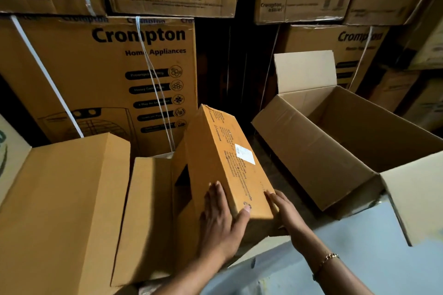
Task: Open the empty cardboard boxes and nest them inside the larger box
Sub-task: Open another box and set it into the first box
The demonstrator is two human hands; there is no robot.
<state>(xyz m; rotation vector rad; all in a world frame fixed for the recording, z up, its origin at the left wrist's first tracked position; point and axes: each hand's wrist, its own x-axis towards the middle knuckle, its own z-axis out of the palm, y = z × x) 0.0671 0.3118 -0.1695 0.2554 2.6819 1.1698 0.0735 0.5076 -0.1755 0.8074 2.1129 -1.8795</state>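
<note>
A small closed cardboard box (225, 158) with black print and a white label is tilted up in the middle of the view. My left hand (221, 218) grips its near left edge, thumb on the printed top face. My right hand (284, 211) presses against its near right corner. To the right stands the larger box (318, 151), open at the top with its flaps raised and nothing visible inside. Two more plain boxes stand at the left: a tall one (64, 211) and a narrower one (146, 211) right beside the held box.
Stacked printed appliance cartons (100, 74) with white straps fill the background wall. A dark gap (225, 67) runs between the stacks. A pale blue-grey surface (335, 258) lies under my right arm at the lower right.
</note>
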